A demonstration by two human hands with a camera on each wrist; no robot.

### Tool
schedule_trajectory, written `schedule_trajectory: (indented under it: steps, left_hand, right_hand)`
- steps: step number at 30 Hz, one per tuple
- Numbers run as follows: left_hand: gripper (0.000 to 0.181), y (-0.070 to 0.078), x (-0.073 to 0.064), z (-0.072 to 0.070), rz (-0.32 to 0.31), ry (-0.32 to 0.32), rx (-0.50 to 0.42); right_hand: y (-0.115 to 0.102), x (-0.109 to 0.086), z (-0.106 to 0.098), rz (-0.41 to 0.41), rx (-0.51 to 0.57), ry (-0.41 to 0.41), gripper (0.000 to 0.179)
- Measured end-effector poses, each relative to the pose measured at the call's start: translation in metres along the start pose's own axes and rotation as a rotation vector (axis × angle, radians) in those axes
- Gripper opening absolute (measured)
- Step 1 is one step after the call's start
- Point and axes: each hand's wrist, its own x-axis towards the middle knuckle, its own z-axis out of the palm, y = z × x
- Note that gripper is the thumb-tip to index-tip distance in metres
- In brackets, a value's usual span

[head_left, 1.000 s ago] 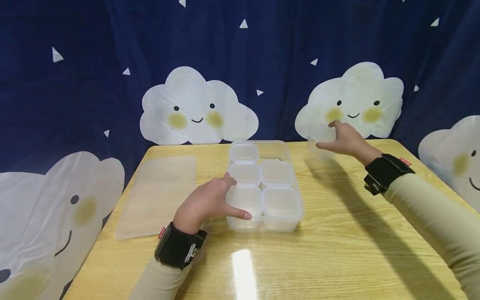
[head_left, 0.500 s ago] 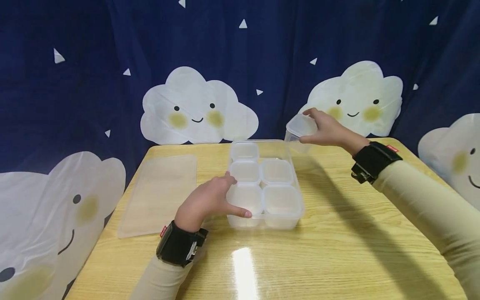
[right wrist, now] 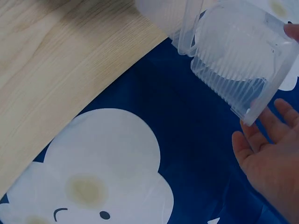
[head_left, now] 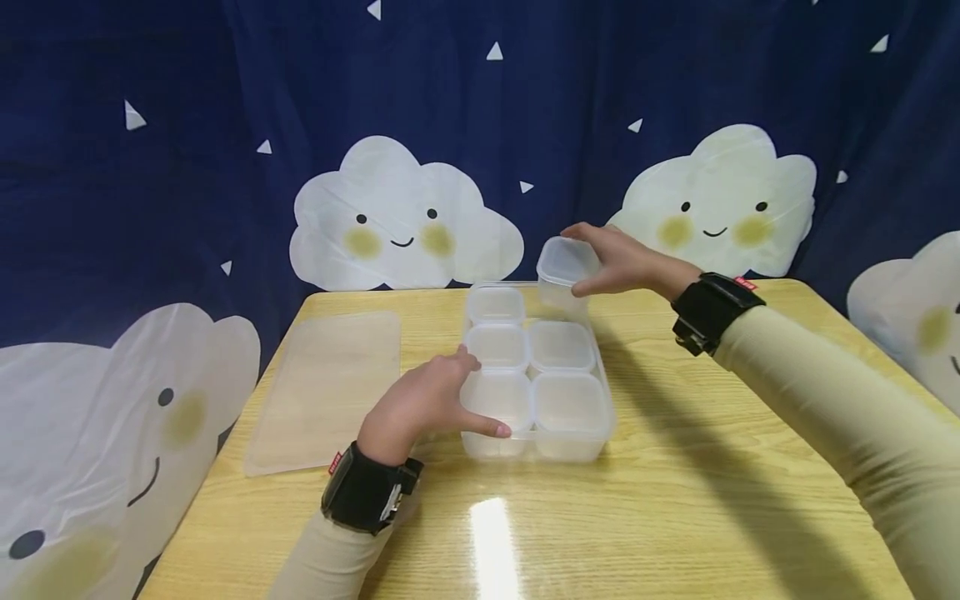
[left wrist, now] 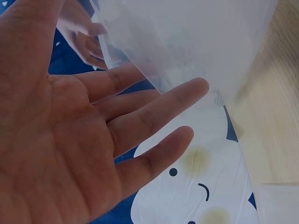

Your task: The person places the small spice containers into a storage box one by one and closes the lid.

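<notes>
Over the back right corner of a large clear plastic box [head_left: 501, 449], my right hand [head_left: 626, 260] holds a small square food container with a translucent lid [head_left: 566, 262] between thumb and fingers. The right wrist view shows that container's ribbed wall [right wrist: 229, 79] beside the fingers. Several matching lidded containers [head_left: 561, 346] sit in two columns inside the box. My left hand [head_left: 423, 400] is at the box's left side, thumb over the front left and fingers stretched along the wall. From the left wrist, those fingers [left wrist: 154, 116] look straight against the box; the thumb is out of frame.
A flat translucent rectangular lid [head_left: 326, 392] lies on the wooden table [head_left: 675, 475] to the left of the box. Behind the table's back edge hangs a dark blue curtain [head_left: 450, 83] printed with clouds.
My right hand has carried the small container leftward, from right of the box to above its back right corner. The left hand stays at the box's side.
</notes>
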Motion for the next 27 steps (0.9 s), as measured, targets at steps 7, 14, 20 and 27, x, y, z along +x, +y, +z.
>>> schedule_trajectory:
  steps: [7,14,20,27]
  left_hand:
    - [0.095,0.001,0.001,0.002,0.006,0.005,0.005]
    - [0.093,0.002,0.000,0.001,0.010,0.009,0.012]
    - [0.095,0.001,0.000,0.000,0.003,0.009,0.007]
    - [0.095,0.002,-0.001,0.000,0.000,0.015,0.004]
  right_hand:
    - [-0.002,0.007,0.007,-0.006,0.016,-0.097,0.083]
    - [0.002,0.014,0.012,0.038,0.033,-0.176,0.081]
    - [0.001,0.018,0.015,0.052,0.026,-0.231,0.082]
    - [0.001,0.017,0.019,0.034,0.003,-0.250,0.082]
